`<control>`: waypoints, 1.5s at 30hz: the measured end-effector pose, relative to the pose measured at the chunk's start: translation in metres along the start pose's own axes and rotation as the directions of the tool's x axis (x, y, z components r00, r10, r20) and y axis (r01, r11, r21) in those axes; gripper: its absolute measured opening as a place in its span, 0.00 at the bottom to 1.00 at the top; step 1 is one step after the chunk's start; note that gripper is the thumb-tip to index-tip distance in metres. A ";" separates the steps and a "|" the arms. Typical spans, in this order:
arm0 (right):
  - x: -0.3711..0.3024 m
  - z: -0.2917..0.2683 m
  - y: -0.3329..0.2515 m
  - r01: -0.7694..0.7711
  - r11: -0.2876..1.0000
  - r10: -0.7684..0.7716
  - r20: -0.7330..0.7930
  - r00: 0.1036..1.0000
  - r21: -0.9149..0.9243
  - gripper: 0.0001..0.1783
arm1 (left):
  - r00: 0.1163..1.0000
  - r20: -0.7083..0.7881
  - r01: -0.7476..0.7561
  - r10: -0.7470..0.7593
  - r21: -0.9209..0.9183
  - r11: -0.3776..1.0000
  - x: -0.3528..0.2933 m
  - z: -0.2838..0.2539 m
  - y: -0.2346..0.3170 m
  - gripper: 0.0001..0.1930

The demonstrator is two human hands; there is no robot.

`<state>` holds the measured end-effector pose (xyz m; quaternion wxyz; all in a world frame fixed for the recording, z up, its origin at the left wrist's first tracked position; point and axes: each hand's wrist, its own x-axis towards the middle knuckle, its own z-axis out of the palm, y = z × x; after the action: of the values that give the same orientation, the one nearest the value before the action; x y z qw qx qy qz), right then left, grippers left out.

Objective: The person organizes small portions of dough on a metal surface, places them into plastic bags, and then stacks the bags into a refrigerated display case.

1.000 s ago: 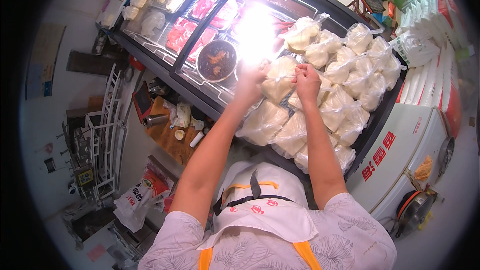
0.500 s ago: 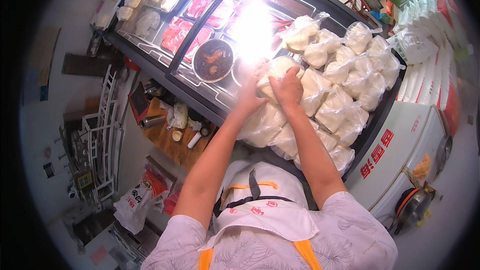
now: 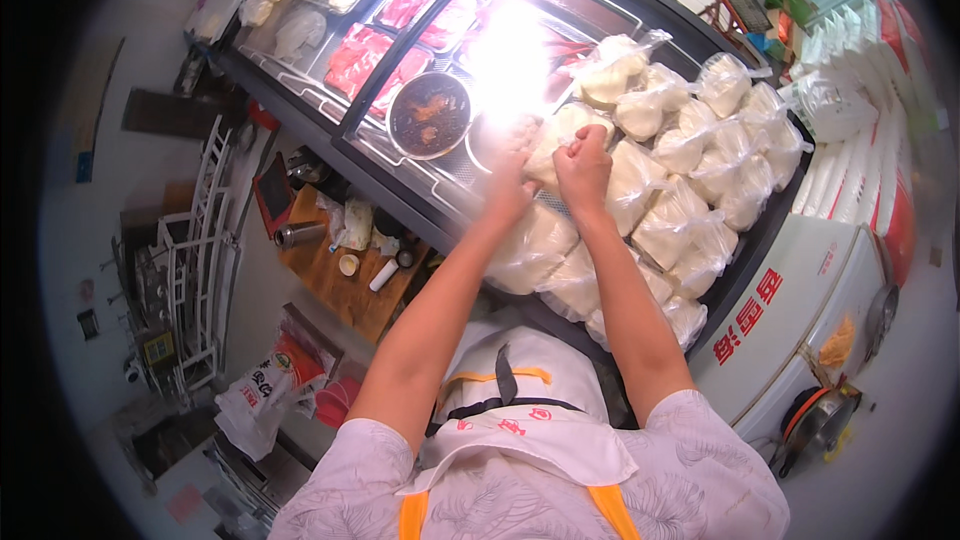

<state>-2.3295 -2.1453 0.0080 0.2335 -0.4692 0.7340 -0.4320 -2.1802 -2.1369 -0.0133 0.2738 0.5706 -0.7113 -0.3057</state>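
Observation:
Between my hands is a clear plastic bag of pale dough point(image 3: 566, 136), at the left side of a pile of similar bags. My right hand point(image 3: 584, 172) is closed, its fingertips pinching the bag's plastic at the near right side. My left hand point(image 3: 513, 175) grips the same bag's left edge; strong glare washes out its fingertips. Close by on the right lies another bagged dough piece point(image 3: 630, 180). Below my left hand rests a further bag of dough point(image 3: 535, 245). A steel bowl of dark sauce point(image 3: 429, 116) stands left of my hands.
The bags lie in a dark-framed chest display case point(image 3: 395, 185) with wire baskets. Trays of red meat point(image 3: 357, 60) sit at its left. A wooden board point(image 3: 345, 280) holds a thermos and small items. White sacks point(image 3: 850, 160) and a pale fridge point(image 3: 790, 305) stand right.
My right hand has shifted slightly nearer with its fingers drawn closer together. My left hand has turned a little, and a gap with basket mesh now shows below the bag.

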 end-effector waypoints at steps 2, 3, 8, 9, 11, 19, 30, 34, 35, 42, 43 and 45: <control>-0.007 -0.002 -0.004 -0.040 0.996 0.041 -0.011 0.999 0.076 0.17 | 1.000 -0.013 -0.006 0.006 -0.020 1.000 0.000 0.001 -0.007 0.27; -0.008 -0.004 -0.004 -0.062 0.992 0.064 -0.014 0.998 0.111 0.16 | 1.000 -0.018 -0.004 0.003 -0.030 1.000 0.000 0.002 -0.010 0.26; -0.009 -0.006 0.001 -0.130 0.973 0.130 0.015 0.991 0.191 0.17 | 1.000 -0.013 0.007 -0.007 -0.010 1.000 -0.001 -0.012 -0.010 0.23; -0.011 -0.008 0.000 -0.150 0.973 0.145 0.039 0.989 0.175 0.18 | 1.000 -0.021 -0.001 0.001 0.002 1.000 -0.004 -0.019 -0.010 0.22; -0.021 -0.010 -0.002 -0.190 0.971 0.176 0.099 0.979 0.145 0.20 | 0.993 -0.109 -0.051 0.050 -0.007 0.999 -0.023 -0.038 -0.015 0.18; -0.142 -0.044 -0.053 0.174 0.972 -0.197 0.141 0.970 0.161 0.18 | 0.930 -0.322 0.160 -0.179 -0.083 0.984 -0.235 -0.162 -0.047 0.08; -0.435 0.100 -0.181 0.255 0.893 -0.447 0.662 0.602 0.371 0.16 | 0.550 -0.176 0.680 -0.816 -0.472 0.561 -0.694 -0.215 -0.184 0.07; -0.573 0.194 -0.197 0.286 0.905 -0.409 0.831 0.377 0.316 0.15 | 0.399 -0.106 0.764 -0.911 -0.510 0.394 -0.787 -0.260 -0.207 0.08; -0.607 0.210 -0.208 0.282 0.909 -0.379 0.890 0.253 0.307 0.13 | 0.392 -0.172 0.755 -0.904 -0.502 0.422 -0.805 -0.273 -0.213 0.09; -0.763 0.277 -0.258 0.447 0.606 -0.423 0.743 -0.519 0.658 0.08 | 0.349 -0.334 0.630 -0.876 -0.608 0.483 -0.879 -0.289 -0.303 0.10; -0.769 0.282 -0.264 0.412 0.598 -0.434 0.710 -0.555 0.687 0.08 | 0.349 -0.291 0.625 -0.891 -0.637 0.452 -0.877 -0.308 -0.298 0.09; -0.778 0.300 -0.270 0.389 0.659 -0.390 0.735 -0.555 0.643 0.08 | 0.337 -0.280 0.618 -0.899 -0.655 0.436 -0.878 -0.338 -0.300 0.08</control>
<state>-1.6231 -1.6273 0.0340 0.5040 -0.8607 -0.0294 0.0650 -1.5628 -1.3665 -0.0490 0.4192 0.8269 -0.1301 -0.3516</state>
